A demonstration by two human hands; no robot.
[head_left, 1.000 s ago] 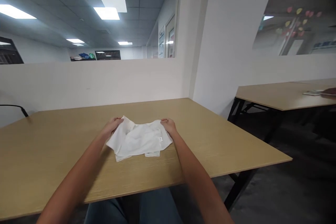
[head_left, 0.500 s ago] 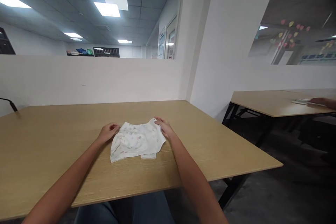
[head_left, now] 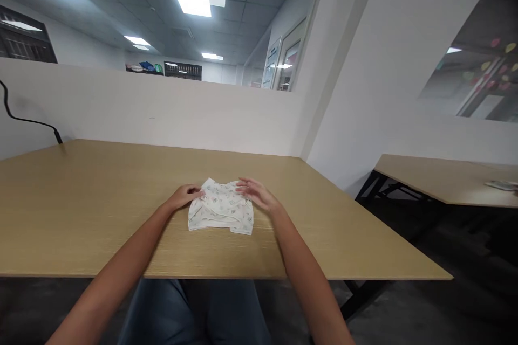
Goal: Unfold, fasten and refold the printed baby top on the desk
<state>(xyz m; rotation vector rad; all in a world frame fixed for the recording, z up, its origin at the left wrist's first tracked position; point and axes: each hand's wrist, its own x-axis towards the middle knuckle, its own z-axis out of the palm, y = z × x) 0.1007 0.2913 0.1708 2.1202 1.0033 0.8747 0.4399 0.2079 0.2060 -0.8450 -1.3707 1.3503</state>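
Observation:
A small white garment (head_left: 220, 206) with a fine scattered print lies on the wooden table in front of me, wrinkled and partly folded. At its upper left edge, my left hand (head_left: 186, 195) has its fingers closed on the fabric. My right hand (head_left: 259, 194) is over the upper right corner, fingers stretched out and apart, holding nothing. A narrow part of the cloth sticks out at the lower right. The layers underneath are hidden.
The table (head_left: 121, 183) meets a low white wall (head_left: 182, 124) at the back. A black cable (head_left: 34, 121) hangs at the far left. To the right stands another table (head_left: 437, 175) with a pale flat item (head_left: 502, 185) at its edge.
The garment's right part has been folded over, so it looks narrower and more print shows. My right hand has let go and its fingers have spread. My left hand has come onto the cloth.

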